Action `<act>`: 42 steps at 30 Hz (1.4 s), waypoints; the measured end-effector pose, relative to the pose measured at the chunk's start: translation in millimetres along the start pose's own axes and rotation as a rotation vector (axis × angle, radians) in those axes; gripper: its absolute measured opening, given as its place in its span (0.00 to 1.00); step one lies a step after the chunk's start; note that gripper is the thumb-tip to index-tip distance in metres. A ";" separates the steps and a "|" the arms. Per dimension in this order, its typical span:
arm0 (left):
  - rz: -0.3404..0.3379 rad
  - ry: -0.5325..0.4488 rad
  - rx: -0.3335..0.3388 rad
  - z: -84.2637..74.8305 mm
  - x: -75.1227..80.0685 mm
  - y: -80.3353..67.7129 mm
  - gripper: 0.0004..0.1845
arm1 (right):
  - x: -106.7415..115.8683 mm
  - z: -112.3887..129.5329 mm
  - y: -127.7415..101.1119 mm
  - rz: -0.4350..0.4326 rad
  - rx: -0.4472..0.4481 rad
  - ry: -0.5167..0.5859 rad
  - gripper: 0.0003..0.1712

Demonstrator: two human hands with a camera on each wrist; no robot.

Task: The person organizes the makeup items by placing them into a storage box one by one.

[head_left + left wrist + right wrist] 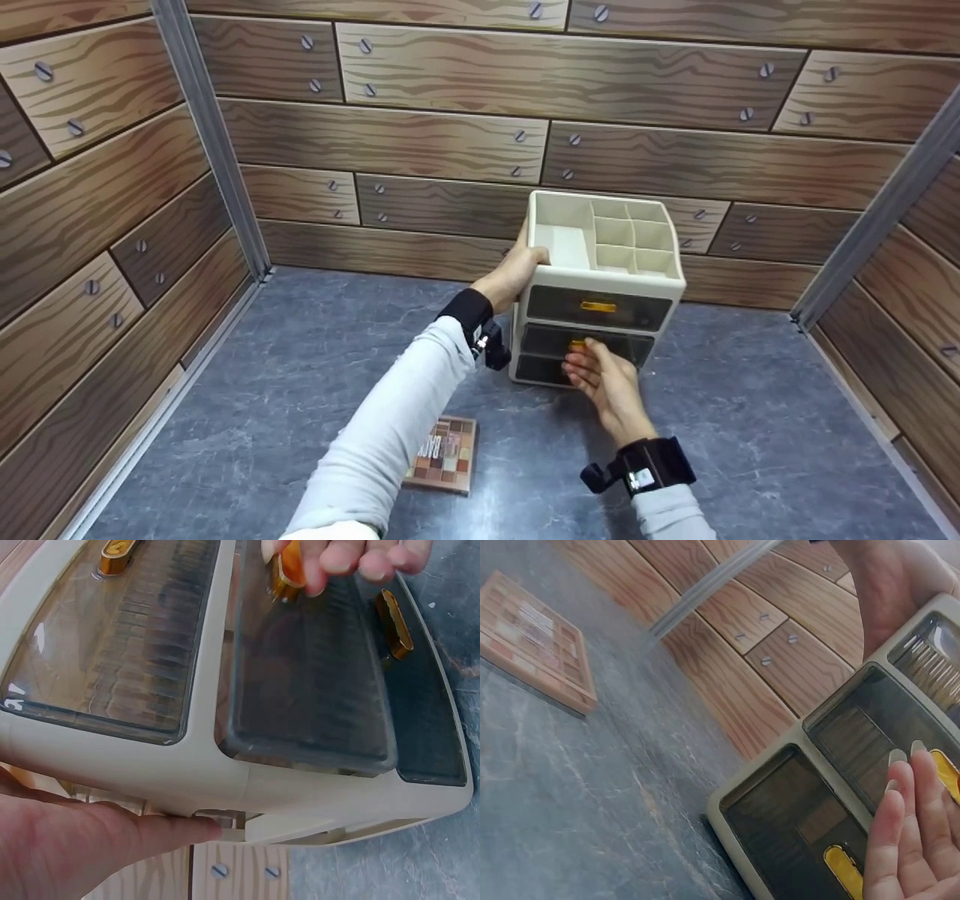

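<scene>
A cream desktop drawer organizer (604, 276) with three dark see-through drawers stands at the back of the table. My left hand (514, 271) grips its upper left side, the thumb over the top rim. My right hand (613, 379) pinches the amber handle (288, 574) of the middle drawer (311, 682) between thumb and finger, the other fingers loosely bent in front. In the left wrist view that drawer juts slightly out of the frame. The top drawer (112, 637) and bottom drawer (776, 802) sit flush. Open compartments (615, 231) fill the organizer's top.
A makeup palette (461, 457) with several colored pans lies on the grey marbled table (315, 360), partly behind my left sleeve (397, 420). Wood-patterned walls (420, 142) with metal corner strips (217, 142) enclose the table behind and at both sides.
</scene>
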State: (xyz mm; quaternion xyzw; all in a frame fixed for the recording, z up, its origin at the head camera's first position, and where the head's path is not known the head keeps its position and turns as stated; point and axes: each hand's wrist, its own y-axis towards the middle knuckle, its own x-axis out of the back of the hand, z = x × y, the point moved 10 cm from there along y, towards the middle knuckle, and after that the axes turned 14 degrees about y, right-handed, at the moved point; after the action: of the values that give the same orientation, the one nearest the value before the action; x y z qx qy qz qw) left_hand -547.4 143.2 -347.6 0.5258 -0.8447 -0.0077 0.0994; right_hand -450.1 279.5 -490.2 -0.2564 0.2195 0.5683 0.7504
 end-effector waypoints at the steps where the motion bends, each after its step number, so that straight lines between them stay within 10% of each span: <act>1: -0.002 -0.002 -0.010 -0.6 0.5 0.3 0.50 | -0.8 -0.6 2.0 -0.001 -0.005 0.001 0.12; 21: -0.129 0.031 -0.065 -2.6 4.7 5.3 0.52 | 36.1 -66.9 -5.5 -0.041 -0.133 0.037 0.31; 42: -0.117 0.015 -0.063 -7.3 6.2 7.1 0.52 | 37.3 -58.0 8.0 -0.078 -0.129 0.094 0.09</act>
State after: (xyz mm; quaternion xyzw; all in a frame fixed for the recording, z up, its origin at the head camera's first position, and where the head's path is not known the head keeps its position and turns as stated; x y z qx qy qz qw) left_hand -555.1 141.5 -338.7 0.5709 -0.8112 -0.0360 0.1214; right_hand -450.4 272.1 -559.2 -0.3388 0.2074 0.5391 0.7427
